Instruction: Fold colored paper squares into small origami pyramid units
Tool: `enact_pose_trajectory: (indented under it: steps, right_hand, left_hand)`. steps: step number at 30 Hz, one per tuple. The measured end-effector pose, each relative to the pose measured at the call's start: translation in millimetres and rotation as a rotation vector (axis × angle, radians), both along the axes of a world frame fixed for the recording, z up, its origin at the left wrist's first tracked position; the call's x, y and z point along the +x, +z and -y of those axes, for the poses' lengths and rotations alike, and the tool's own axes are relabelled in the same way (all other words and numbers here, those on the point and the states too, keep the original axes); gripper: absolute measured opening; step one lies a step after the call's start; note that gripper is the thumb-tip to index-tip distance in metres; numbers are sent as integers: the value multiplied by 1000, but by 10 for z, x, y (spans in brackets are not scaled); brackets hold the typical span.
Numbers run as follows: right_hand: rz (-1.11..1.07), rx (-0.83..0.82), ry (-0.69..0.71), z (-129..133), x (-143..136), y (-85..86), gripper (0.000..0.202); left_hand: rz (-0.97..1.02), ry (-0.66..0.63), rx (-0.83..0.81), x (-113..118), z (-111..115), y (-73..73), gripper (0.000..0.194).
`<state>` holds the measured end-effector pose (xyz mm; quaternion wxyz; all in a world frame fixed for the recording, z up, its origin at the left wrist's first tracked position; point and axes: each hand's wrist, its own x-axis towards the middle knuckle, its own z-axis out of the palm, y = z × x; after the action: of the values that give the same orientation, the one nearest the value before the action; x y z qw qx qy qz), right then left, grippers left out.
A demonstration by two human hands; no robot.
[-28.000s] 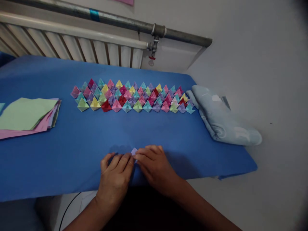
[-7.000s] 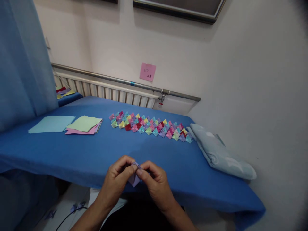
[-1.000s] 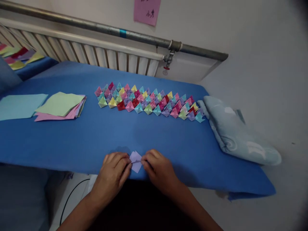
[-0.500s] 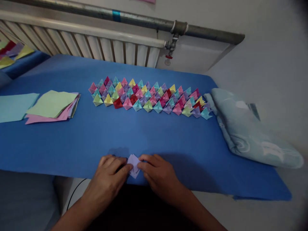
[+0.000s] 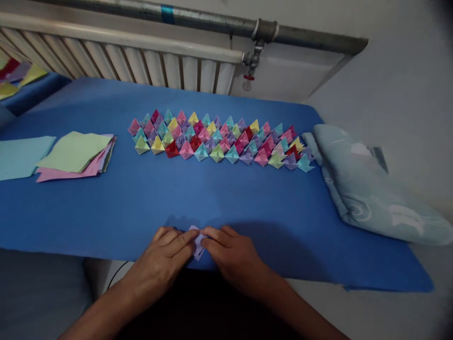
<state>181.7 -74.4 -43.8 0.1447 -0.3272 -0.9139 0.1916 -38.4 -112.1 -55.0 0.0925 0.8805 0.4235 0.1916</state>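
Touching folded lilac paper (image 5: 198, 246) are the left hand (image 5: 165, 254) and right hand (image 5: 232, 254).

sheets (image 5: 72, 153) left of figures (image 5: 201, 152) | blanket (image 5: 375, 189) right | paper piece (image 5: 197, 249) before | radiator (image 5: 136, 70) behind

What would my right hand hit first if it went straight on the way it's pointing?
The purple paper, right at your right hand's fingertips. Just beyond it, your left hand seems next in line, though depth is hard to judge from this one view.
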Motion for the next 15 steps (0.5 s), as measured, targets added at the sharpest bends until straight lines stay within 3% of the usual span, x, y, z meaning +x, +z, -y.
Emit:
enact_pose_trajectory:
  steps: [5, 10, 15]
  right_hand:
    - [-29, 53, -2, 7, -11, 1, 25]
    - [-129, 33, -111, 29, -25, -18, 19]
    - [-124, 8, -137, 27, -31, -18, 19]
  left_hand:
    - [8, -2, 28, 13, -13, 27, 28]
    - [62, 8, 15, 23, -10, 19, 24]
    - [155, 61, -78, 14, -16, -9, 32]
